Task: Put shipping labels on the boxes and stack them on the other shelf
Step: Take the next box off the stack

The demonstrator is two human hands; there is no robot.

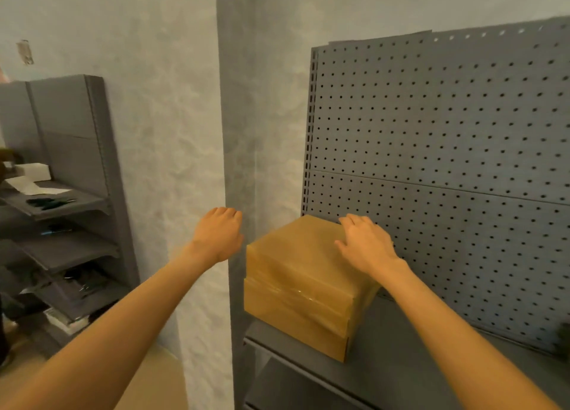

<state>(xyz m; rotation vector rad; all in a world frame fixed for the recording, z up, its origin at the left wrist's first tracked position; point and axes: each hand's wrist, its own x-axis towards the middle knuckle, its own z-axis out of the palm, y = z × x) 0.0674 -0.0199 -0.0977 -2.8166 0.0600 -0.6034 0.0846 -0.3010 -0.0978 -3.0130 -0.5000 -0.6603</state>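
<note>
On the far left, a second grey shelf unit point(71, 200) carries white papers point(34, 187), possibly labels, though that edge is too blurred to say. The left hand point(219, 233) hangs in the air beside the stack, fingers loosely curled and grasping nothing. Two brown boxes point(305, 283), one atop the other, sit at the left end of the pegboard-backed shelf point(401, 341). The right hand point(364, 243) rests flat on the top box, fingers relaxed. The stack stands near the shelf's edge; a sideways push could tip it off. No label, brand or writing shows on either box
</note>
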